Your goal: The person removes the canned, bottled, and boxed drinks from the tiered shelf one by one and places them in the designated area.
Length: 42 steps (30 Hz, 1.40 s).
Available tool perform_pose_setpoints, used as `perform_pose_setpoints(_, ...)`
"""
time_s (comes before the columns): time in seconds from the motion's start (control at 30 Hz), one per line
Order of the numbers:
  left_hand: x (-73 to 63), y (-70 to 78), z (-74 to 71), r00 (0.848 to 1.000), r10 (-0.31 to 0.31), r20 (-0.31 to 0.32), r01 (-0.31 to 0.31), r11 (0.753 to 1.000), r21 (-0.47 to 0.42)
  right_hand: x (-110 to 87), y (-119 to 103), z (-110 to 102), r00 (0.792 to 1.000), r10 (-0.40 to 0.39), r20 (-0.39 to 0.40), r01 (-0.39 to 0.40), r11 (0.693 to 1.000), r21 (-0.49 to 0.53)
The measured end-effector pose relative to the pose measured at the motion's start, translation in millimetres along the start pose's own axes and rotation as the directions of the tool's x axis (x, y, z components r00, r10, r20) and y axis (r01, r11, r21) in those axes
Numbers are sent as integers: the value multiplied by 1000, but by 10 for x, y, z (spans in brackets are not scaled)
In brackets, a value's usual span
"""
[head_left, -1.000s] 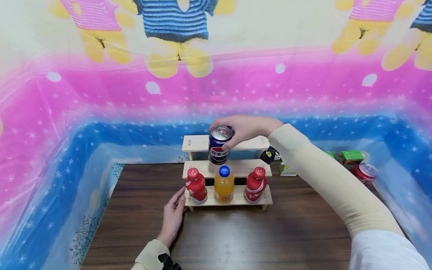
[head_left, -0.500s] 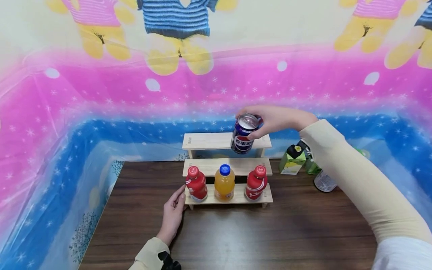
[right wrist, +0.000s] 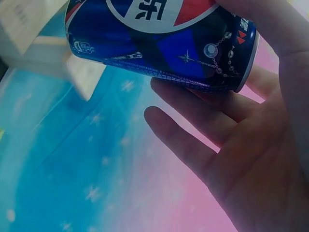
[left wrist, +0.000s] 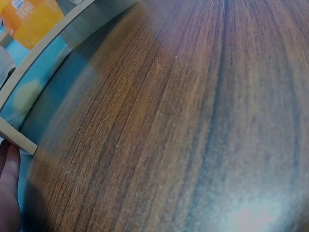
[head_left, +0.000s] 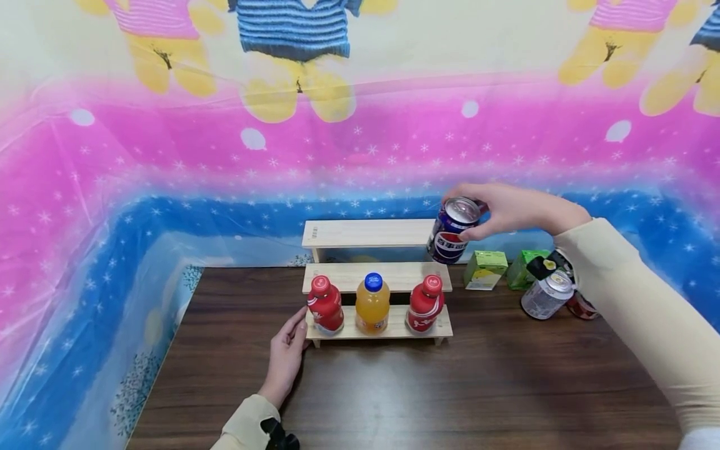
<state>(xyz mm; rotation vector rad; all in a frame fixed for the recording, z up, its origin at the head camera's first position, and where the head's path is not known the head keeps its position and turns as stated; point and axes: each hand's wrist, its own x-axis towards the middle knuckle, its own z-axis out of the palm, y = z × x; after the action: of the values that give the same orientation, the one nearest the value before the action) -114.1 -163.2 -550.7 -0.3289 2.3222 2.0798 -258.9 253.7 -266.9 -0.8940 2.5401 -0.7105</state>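
My right hand (head_left: pixel 500 209) grips a dark blue soda can (head_left: pixel 452 231) between thumb and fingers. The can, slightly tilted, hangs in the air at the right end of the wooden rack's top step (head_left: pixel 365 233). In the right wrist view the can (right wrist: pixel 159 53) lies across the palm side, with two lower fingers (right wrist: pixel 181 137) extended under it. My left hand (head_left: pixel 285 356) touches the left end of the rack's bottom step (head_left: pixel 349 326). Two red bottles (head_left: pixel 325 304) (head_left: pixel 424 304) and an orange juice bottle (head_left: pixel 372 304) stand upright on that bottom step.
Right of the rack stand two green cartons (head_left: pixel 485 270) (head_left: pixel 523 269). A silver can (head_left: pixel 547 295) and a red can (head_left: pixel 582 307) are beside them, partly behind the right wrist. The middle step (head_left: pixel 377 277) is bare. A printed cloth (head_left: pixel 360 144) hangs behind the brown table (head_left: pixel 394 394).
My right hand has carried the blue can rightward, from over the rack's middle to its right end. The left hand and the bottles have stayed in place.
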Motion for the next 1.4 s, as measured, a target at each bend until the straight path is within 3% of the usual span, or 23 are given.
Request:
perform_pose_setpoints(0.3, -3, -13, 0, 1000, -9, 8, 9, 1000, 4, -366, 250, 71, 993, 106, -47, -107, 994, -18)
perform_pose_setpoints(0.73, -8, -10, 6, 1000, 16, 9, -16, 1000, 9, -747, 701, 348, 980, 160, -117, -163, 986, -18)
perform_pose_setpoints(1.03, 3, 8, -2, 1000, 9, 5, -9, 1000, 11, -897, 965, 645, 964, 180, -195, -191, 981, -39)
perform_pose_setpoints(1.4, 0, -10, 3, 1000, 14, 2, -14, 1000, 9, -941, 1143, 961, 944, 201, -262, -236, 965, -111)
